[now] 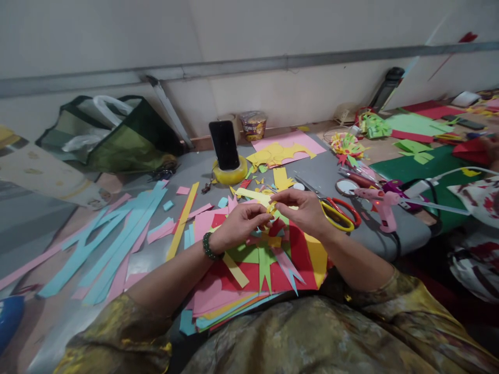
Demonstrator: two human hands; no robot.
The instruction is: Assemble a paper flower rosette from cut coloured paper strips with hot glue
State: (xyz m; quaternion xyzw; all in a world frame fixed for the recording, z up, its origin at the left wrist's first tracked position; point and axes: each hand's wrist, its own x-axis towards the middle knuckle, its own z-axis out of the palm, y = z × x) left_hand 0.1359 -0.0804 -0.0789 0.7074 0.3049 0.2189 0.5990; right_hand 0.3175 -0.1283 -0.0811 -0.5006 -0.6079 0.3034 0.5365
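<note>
My left hand [246,221] and my right hand [302,210] meet over a stack of coloured paper, fingertips pinched together. Between them is a small piece of yellow paper [272,207], mostly covered by the fingers. A green bead bracelet circles my left wrist. Beneath the hands lie a red paper sheet [249,275], notched green paper strips [265,267] and a pink and blue strip [288,267]. A pale yellow strip [251,195] lies just behind the fingers. Scissors with red and yellow handles [339,214] rest right of my right hand.
Blue paper strips [125,234] spread over the left. A phone [225,145] leans upright in a yellow tape roll [231,174]. At right are a pink glue gun [384,208], a paper flower [346,147] and a green mat [413,166]. Another person's hand [491,148] shows at the right edge.
</note>
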